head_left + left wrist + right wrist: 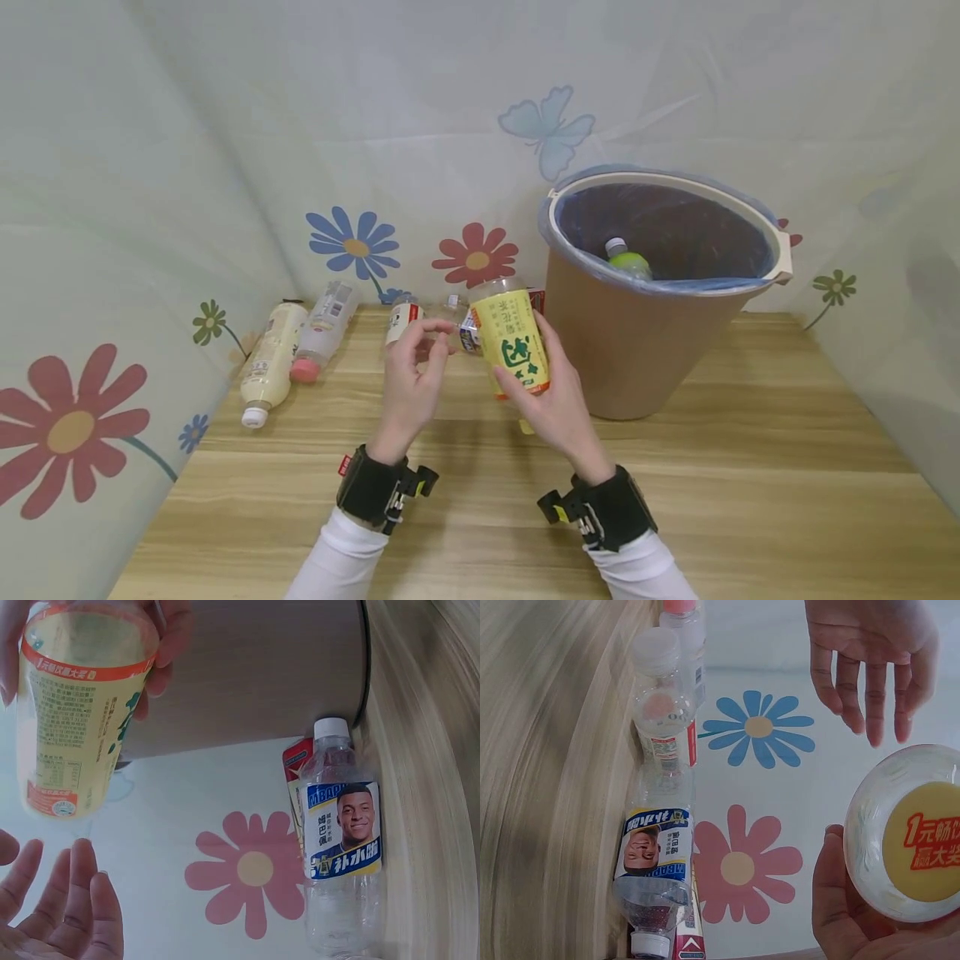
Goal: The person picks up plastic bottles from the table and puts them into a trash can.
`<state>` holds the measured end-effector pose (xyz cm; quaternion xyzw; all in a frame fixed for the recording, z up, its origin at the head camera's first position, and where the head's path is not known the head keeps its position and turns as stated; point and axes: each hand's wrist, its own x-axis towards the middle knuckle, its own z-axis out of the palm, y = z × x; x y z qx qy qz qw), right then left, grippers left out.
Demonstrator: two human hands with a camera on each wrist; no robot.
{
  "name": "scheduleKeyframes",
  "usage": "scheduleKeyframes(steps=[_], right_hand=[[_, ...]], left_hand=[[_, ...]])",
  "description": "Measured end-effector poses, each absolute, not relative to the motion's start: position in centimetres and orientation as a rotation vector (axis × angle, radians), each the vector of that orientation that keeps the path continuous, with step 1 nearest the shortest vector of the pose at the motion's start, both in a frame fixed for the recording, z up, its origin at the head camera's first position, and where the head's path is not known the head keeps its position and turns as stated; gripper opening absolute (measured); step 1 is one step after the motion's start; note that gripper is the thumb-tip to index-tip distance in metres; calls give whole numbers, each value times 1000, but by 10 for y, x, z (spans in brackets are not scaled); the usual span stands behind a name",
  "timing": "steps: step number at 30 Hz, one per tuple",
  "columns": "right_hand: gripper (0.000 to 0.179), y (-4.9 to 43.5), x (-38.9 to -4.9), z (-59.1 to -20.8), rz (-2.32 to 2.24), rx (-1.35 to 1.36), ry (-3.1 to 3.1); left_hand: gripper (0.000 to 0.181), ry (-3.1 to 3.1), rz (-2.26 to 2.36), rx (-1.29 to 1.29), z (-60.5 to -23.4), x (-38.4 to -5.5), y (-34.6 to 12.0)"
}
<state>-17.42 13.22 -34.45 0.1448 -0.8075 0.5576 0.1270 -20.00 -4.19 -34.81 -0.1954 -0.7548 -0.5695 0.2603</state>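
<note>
My right hand (558,407) grips a bottle (513,337) with a yellow label, green characters and an orange band, held tilted above the table. One end of this bottle (930,851), a clear rim around a yellow disc with red characters, faces the right wrist camera. To its left is my left hand (411,387), holding nothing; its fingers (79,889) are loosely bent and apart from the bottle in the left wrist view. Behind the hands lies a clear bottle (341,825) with a blue and white label and white cap. A red box (296,776) is partly hidden behind it.
A tall brown bin (622,358) with a blue liner stands right of the hands, a green-labelled bottle (630,262) inside. Along the left lie a cream bottle (268,358), a pink-capped clear bottle (326,321) and a red-and-white-labelled bottle (405,317). Flowered curtain (405,167) surrounds the wooden table (480,508).
</note>
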Motion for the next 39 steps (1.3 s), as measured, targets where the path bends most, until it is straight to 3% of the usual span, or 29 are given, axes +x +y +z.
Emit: scheduleKeyframes(steps=[12,17,24,31,39], right_hand=[[76,142,-180,-319,1544,472,-2369],[75,150,-198,-308,1506,526,-2338],[68,157,-214,-261,1487,577,-2202],[62,178,-226,-219,1481,413,-2123],[66,217,-245,-202,1351,160,-2178]], left_hand=[[32,-2204,-1211,-611,-374,-221,-39],[36,-2235,-1059,-617,-372,-218,-34],[42,-2267,-949,-659,-360,-216,-25],[42,-2259,-950,-698,-356,-212,-17],[42,-2263,-970,-688,-360,-208,-18]])
